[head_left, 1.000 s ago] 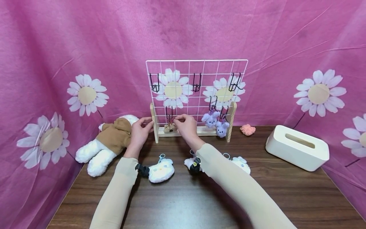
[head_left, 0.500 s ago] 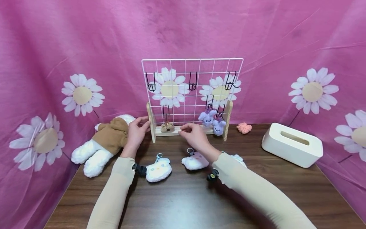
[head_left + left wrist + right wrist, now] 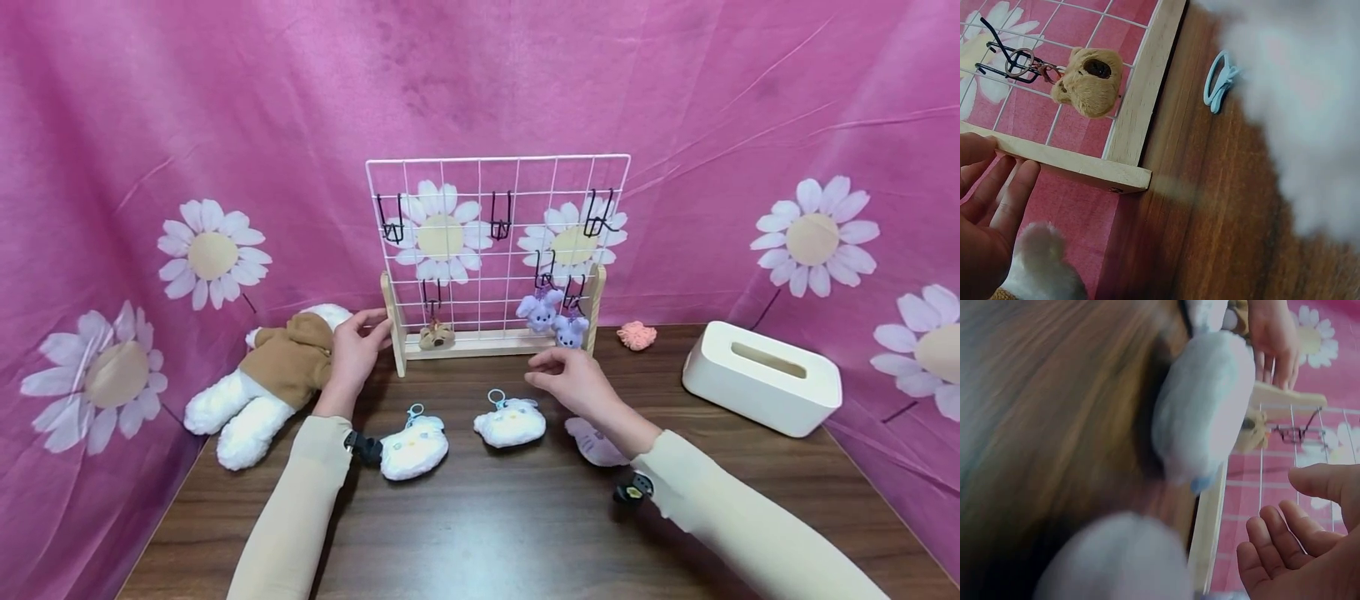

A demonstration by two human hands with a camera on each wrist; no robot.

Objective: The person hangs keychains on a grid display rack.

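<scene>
My left hand (image 3: 352,348) holds the left wooden post (image 3: 1066,156) of a white wire grid rack (image 3: 498,158), thumb on one side and fingertips on the other. Near that post a tan bear-head keychain (image 3: 1094,81) hangs by its ring from a black hook. My right hand (image 3: 573,379) holds nothing, fingers loosely bent, over a pale lilac plush pouch (image 3: 596,442) that it partly covers. Left of it lie a white plush pouch with a ring (image 3: 512,423) and another white plush pouch (image 3: 414,450) with a blue clasp, beside my left wrist.
Two purple plush keychains (image 3: 540,311) hang at the rack's lower right. Several black hooks (image 3: 500,218) are higher up. A plush toy in brown clothing (image 3: 288,367) lies at the left, a coral fuzzy piece (image 3: 637,335) and white tissue box (image 3: 761,379) at the right.
My right hand has left the bear-head keychain, which now hangs by itself, and moved right and toward me to the lilac pouch. My left hand stays at the post.
</scene>
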